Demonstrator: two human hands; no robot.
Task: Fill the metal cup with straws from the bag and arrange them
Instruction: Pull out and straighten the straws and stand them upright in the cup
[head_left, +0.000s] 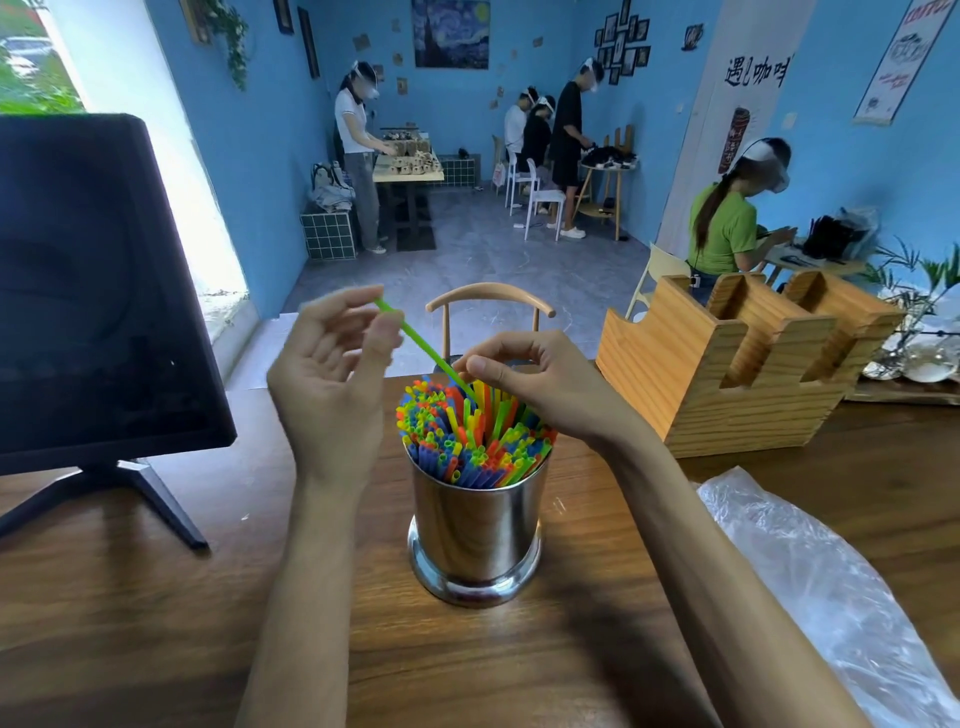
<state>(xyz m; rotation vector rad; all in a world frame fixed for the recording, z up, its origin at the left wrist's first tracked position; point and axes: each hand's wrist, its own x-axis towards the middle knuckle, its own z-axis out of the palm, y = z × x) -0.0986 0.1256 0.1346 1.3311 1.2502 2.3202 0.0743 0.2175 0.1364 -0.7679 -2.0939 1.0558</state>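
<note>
A metal cup (478, 530) packed with colourful straws (467, 431) stood on the wooden table (156, 623), a clear bag (831, 597) lying right. Above it, both the left hand (332, 374) and right hand (530, 379) pinched one green straw (421, 343), its lower end seemingly among the others.

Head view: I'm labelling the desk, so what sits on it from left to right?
Monitor → metal cup full of straws → wooden organizer → plastic bag.
</note>
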